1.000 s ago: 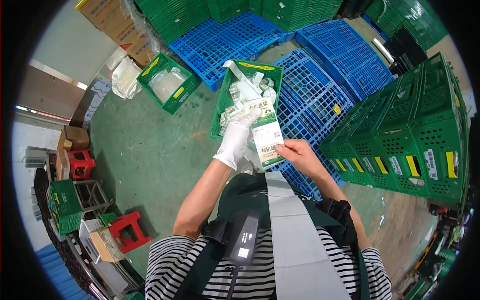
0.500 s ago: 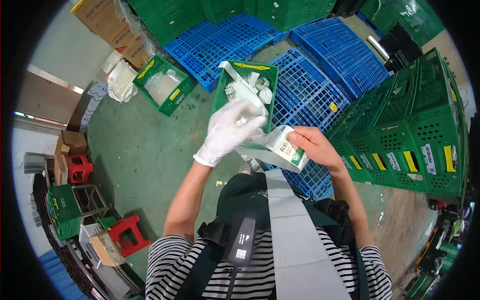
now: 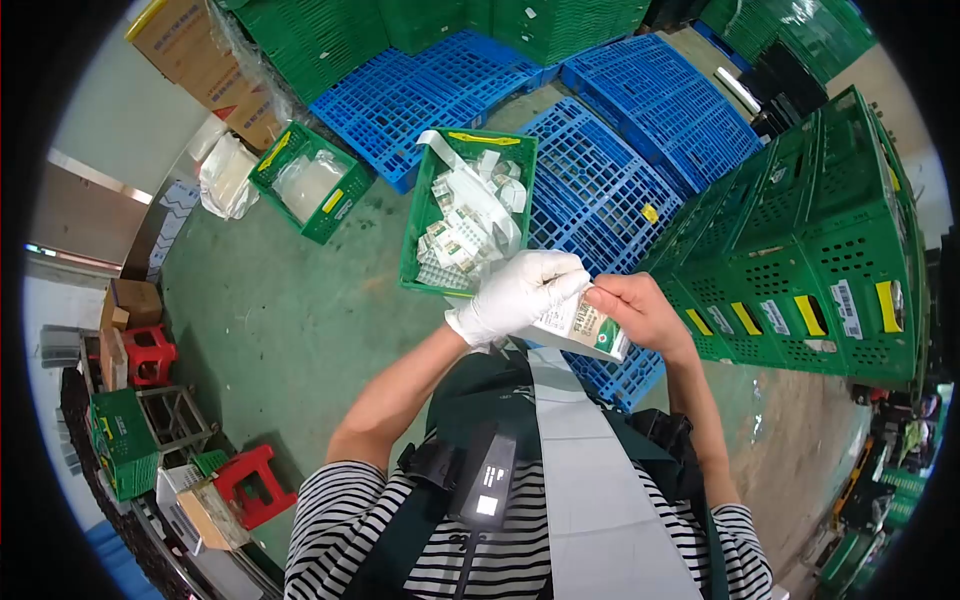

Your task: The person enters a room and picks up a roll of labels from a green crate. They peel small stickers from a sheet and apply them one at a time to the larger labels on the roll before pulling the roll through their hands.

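Observation:
My left hand (image 3: 525, 296), in a white glove, is pinched at the upper corner of a white and green printed label piece (image 3: 585, 325). My bare right hand (image 3: 640, 312) grips the same piece from the right, its fingertips close to the gloved ones. A long pale strip (image 3: 610, 470) runs from near my hands down over my striped shirt. Just beyond the gloved hand stands a green crate (image 3: 410, 245) with a white strip (image 3: 480, 200), small printed packs (image 3: 455, 240) and a roll in it.
Blue pallets (image 3: 600, 190) lie ahead. Stacked green crates (image 3: 810, 260) rise at the right. A smaller green crate (image 3: 335, 215) with clear plastic stands at the left back. Red stools (image 3: 255, 485) and cardboard boxes (image 3: 190, 55) are on the left.
My left hand has moved right and down from over the crate to meet my right hand at the label piece. The crate's contents show more fully, and the view has shifted slightly.

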The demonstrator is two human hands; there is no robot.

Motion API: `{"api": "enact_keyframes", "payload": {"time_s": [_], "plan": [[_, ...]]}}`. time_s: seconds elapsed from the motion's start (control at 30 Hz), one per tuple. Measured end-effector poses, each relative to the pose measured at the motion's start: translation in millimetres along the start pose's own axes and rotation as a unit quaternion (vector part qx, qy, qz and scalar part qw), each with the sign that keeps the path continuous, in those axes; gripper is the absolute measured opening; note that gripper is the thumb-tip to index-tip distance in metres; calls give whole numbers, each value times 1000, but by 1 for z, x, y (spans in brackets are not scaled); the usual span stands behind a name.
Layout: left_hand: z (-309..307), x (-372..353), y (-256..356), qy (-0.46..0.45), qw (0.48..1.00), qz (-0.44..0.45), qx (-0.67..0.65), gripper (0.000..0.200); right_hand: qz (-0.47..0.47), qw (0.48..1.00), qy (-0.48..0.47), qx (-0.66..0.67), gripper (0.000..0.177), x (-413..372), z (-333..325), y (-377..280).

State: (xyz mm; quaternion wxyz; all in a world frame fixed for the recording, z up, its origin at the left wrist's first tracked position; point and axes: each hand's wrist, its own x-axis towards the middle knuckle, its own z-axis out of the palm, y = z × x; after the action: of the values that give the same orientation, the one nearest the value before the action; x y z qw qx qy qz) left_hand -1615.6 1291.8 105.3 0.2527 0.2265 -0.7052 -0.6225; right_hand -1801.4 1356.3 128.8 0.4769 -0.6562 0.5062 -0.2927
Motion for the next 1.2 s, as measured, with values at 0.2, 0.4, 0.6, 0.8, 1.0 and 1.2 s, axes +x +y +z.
{"api": "enact_keyframes", "payload": {"time_s": [0.2,0.4,0.6,0.8,1.0,1.2], "plan": [[-15,19,-19,210,966,-69,-137,21,49,983,159,78,27,-30,-13,16],[-47,84,-33,303,894,55,326,59,133,911,287,-263,23,-69,-55,47],[-16,-8,60,-172,957,164,-167,111,254,807,288,-449,24,-116,-99,58],[-5,-28,72,-168,955,244,-6,45,291,770,237,-516,25,-97,-116,76],[-55,-50,4,2,988,129,-85,24,268,729,186,-602,25,-62,-120,102],[-180,-102,-187,516,808,-166,-229,33,257,678,95,-682,19,-4,-103,189]]}}
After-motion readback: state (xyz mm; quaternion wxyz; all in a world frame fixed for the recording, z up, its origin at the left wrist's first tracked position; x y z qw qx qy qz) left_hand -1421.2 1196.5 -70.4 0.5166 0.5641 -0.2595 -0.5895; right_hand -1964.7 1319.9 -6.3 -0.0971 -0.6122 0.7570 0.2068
